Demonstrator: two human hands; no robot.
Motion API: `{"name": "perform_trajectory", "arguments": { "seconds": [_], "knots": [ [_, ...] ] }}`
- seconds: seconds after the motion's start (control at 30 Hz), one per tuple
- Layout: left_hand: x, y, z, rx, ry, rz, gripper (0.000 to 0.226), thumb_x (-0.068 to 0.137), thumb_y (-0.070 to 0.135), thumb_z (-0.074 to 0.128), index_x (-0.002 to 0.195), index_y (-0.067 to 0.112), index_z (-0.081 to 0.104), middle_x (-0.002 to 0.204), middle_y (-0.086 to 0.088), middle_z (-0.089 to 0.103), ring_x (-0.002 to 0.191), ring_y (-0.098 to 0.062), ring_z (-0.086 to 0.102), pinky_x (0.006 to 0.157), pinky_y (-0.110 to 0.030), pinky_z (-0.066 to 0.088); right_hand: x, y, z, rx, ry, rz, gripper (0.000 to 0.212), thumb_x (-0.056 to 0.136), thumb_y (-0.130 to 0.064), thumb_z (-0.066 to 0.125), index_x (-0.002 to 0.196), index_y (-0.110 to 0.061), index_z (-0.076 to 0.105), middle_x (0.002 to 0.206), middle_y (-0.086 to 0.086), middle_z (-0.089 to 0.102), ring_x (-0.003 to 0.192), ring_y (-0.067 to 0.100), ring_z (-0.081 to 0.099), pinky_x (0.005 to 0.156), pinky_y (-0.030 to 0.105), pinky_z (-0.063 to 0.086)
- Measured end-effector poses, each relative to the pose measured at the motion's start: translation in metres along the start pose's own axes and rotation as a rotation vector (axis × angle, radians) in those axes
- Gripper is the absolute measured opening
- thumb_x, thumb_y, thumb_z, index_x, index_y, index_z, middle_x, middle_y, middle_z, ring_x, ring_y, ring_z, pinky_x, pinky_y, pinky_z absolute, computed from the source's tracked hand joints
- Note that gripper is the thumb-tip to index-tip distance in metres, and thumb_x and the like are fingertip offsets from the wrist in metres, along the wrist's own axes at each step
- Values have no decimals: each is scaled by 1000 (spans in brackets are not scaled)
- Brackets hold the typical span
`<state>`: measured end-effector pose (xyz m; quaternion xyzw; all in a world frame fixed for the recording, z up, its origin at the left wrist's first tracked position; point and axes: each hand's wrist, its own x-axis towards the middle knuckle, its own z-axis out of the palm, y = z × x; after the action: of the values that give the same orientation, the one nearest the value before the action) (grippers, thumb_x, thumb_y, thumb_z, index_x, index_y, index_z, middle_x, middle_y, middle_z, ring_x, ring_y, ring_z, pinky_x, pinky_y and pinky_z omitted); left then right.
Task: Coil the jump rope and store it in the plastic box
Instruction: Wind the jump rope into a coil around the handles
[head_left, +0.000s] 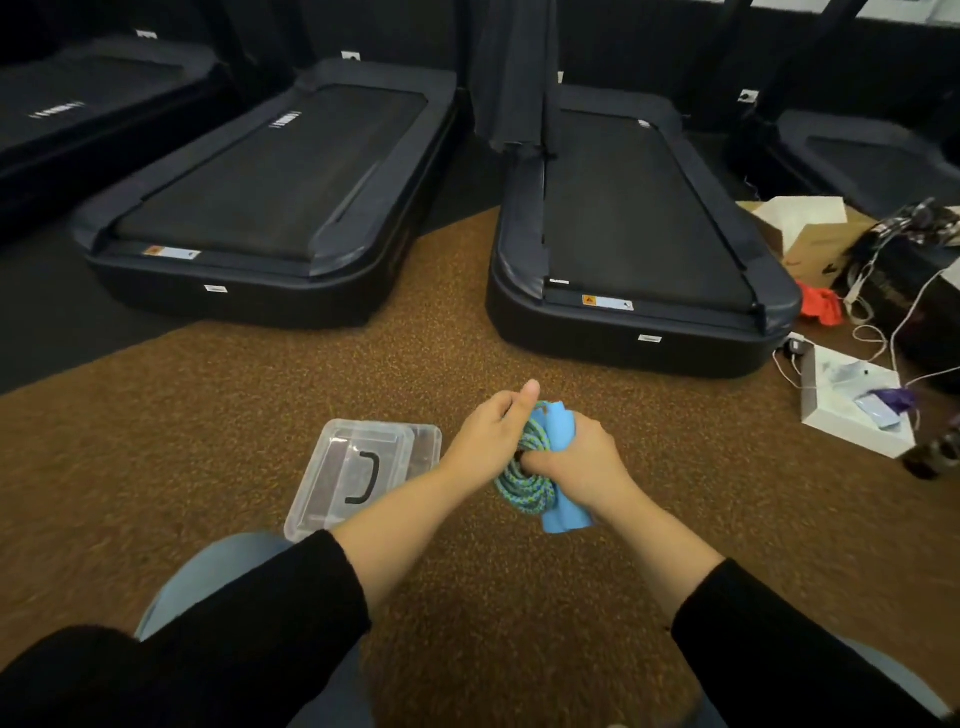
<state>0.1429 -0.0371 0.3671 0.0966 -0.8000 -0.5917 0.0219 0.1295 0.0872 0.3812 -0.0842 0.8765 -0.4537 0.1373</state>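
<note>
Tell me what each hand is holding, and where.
Both hold the jump rope: the right hand grips the blue handles mid-length, the left hand grips the coiled cord beside them.

Left grip (488, 436) curled on jump rope (519, 488), thumb raised; right grip (576, 460) clenched round it.
</note>
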Motion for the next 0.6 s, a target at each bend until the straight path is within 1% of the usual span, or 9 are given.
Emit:
{"name": "perform_trajectory", "arguments": {
  "seconds": [0.07,0.1,0.17,0.27,0.3,0.37,0.43,0.5,0.6],
  "knots": [
    [5,-6,-4,-52,-16,-36,52,96,50,35,99,9,67,103,-9,70,102,-21,63,98,-39,46,7,3,6,37,0,17,23,58,-21,74,76,-17,61,71,-2,64,67,14,59,61,27,48],
    [8,-10,-7,-64,-30,-55,53,97,50,33,102,10,68,107,-8,70,105,-20,63,100,-39,45,10,5,9,59,-5,28,32,52,-27,72,81,-15,63,75,0,66,69,16,61,65,30,51],
    [13,-16,-14,-67,-60,-79,58,97,52,28,104,11,68,110,-8,70,107,-19,63,102,-39,44,18,9,16,90,-22,48,49,43,-34,69,87,-14,65,83,5,71,77,22,67,73,41,57],
    [21,-28,-22,-83,-42,-138,62,97,54,23,107,13,68,110,-6,69,105,-18,62,102,-37,44,30,17,27,123,-50,58,54,38,-38,68,87,-15,66,86,7,73,84,27,70,77,48,58],
    [23,-32,-24,-118,-26,-171,63,97,55,21,107,13,68,106,-4,68,101,-16,61,99,-36,45,34,19,30,130,-56,70,55,38,-39,68,88,-15,66,87,7,73,84,26,70,77,48,57],
    [32,-43,-26,-273,6,-275,64,96,56,18,106,14,66,94,1,64,86,-12,58,85,-33,45,41,23,36,143,-60,95,57,38,-37,70,89,-14,66,90,9,73,86,27,70,78,49,57],
    [42,-58,-29,-471,36,-409,63,95,60,19,97,16,65,86,3,60,77,-11,53,78,-31,43,49,30,41,162,-69,127,55,40,-33,72,91,-13,66,92,11,72,88,29,70,79,50,57],
    [50,-81,-28,-564,70,-514,60,93,62,19,89,21,62,84,3,58,75,-11,51,78,-31,41,58,38,46,196,-79,155,55,39,-32,73,90,-13,65,93,13,72,89,31,70,78,52,57],
    [56,-123,-18,-639,103,-667,55,94,61,20,87,22,59,88,2,59,74,-12,51,70,-27,38,72,53,53,222,-90,187,54,36,-36,72,86,-16,65,93,12,73,89,32,70,78,53,57]
  ]
}}
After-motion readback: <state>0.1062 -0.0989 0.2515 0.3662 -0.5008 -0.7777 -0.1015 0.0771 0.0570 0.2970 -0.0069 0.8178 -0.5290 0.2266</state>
